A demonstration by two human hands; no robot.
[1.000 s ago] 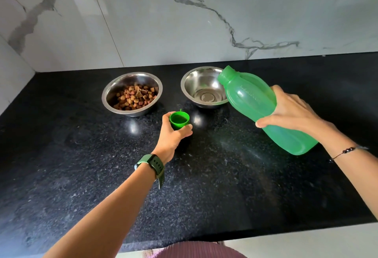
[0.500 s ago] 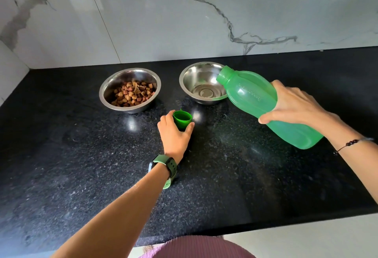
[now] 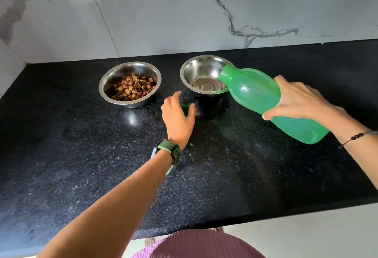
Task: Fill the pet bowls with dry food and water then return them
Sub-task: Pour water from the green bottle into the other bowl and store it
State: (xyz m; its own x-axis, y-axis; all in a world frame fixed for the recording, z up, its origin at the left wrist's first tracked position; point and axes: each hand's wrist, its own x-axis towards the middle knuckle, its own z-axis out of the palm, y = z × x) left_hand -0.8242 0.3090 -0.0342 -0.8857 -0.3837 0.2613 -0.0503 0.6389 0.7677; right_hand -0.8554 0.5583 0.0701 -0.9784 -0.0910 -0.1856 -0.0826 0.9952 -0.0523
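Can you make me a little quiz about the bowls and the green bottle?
1. True or false: the left bowl holds dry food.
2. What does the right hand hold? A) the bottle B) a spoon C) a cup
3. Fill in: the bottle's open mouth is tipped over the right ____.

Key: 1 true. 2 A. 3 bowl; whether water is in it yet, I cannot tell. The left hand is over the green cap on the counter.
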